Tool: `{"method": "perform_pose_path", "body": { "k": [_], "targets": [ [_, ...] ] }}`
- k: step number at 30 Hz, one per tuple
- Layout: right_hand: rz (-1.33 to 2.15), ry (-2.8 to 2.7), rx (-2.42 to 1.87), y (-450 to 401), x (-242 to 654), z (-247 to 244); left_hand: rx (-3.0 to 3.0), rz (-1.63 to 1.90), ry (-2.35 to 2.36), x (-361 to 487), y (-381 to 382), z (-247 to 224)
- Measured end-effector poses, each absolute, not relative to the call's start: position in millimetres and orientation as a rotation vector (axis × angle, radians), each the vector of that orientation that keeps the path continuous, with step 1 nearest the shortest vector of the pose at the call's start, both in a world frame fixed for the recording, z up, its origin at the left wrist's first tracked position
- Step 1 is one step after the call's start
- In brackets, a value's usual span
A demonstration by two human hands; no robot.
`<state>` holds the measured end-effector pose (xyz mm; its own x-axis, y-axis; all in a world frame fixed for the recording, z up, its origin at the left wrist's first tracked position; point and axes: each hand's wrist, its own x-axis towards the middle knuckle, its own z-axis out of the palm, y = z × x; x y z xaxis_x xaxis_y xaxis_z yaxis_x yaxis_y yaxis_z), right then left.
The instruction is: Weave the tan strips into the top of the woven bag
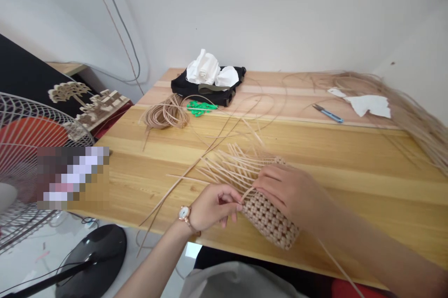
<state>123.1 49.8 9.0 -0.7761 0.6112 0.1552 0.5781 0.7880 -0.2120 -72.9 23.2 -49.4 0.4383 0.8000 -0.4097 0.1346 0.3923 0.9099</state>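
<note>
The tan, half-woven rattan basket piece (271, 221) is lying on the pale wooden counter (350, 158), close to its near edge, and everything else is placed here relative to it. The right hand (285, 188) is resting on top of the woven piece with its fingers spread flat, pressing down where the tight weave is giving way to loose upright strips (227, 162) that are fanning out toward the far left. The left hand (215, 204), wearing a rose-gold wristwatch (184, 214), is sitting just left of the woven piece and is pinching a single thin strip between thumb and fingertips right at the edge of the weave.

Beyond the woven piece to the far left, a coil of tan rattan cord (164, 113) is lying on the counter, with a small bright green plastic item (200, 108) just beside it. Farther back from the woven piece, a black fabric bag (210, 90) is sitting near the wall with crumpled white tissue (206, 69) on top. To the far right of the woven piece, a small blue-handled cutter (329, 113) is lying near a torn white sheet of paper (371, 104), and a long bundle of loose pale fibres (420, 125) is trailing along the counter's right end. Well to the left of the woven piece, off the counter, a white wire-guarded fan with an orange centre (31, 139) is standing.
</note>
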Motion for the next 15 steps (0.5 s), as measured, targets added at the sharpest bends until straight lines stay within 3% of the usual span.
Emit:
{"method": "perform_pose_path", "body": {
  "k": [15],
  "targets": [
    [0.198,-2.867,-1.079,44,119,-2,1.013,0.511,0.979,-76,28,-58]
  ]
}}
